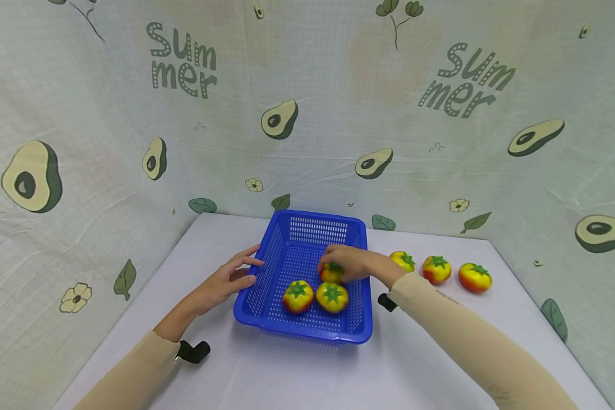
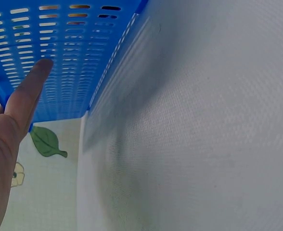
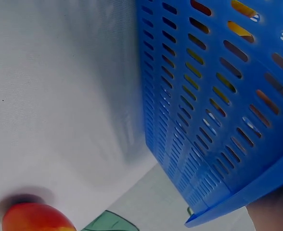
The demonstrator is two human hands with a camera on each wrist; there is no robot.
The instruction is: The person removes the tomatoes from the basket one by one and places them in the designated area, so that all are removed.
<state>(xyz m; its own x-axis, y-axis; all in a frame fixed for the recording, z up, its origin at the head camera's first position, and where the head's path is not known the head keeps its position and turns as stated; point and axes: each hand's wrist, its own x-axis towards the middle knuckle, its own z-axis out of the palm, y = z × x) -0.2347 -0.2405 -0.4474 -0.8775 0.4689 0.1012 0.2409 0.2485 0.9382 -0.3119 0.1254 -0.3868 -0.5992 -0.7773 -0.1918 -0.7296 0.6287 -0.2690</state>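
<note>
A blue plastic basket (image 1: 282, 336) with slotted walls stands on the white table. Inside it, my right hand (image 1: 349, 261) curls its fingers over a yellow-and-red tomato (image 1: 331, 273) with a green star-shaped top. Two similar tomatoes, one on the left (image 1: 298, 297) and one on the right (image 1: 332, 298), sit nearer the basket's front. At the left rim is my left hand (image 1: 220, 288), fingers loosely extended; in the left wrist view a finger (image 2: 33, 86) lies along the slotted wall. The right wrist view shows the basket's outer wall (image 3: 204, 120), which hides most of that hand.
Right of the basket, three more tomatoes lie in a row: one partly behind the right forearm (image 1: 402, 261), one in the middle (image 1: 437, 270) and one at the far right (image 1: 475, 278). A patterned cloth (image 1: 328, 74) hangs behind and beside the table (image 1: 266, 376).
</note>
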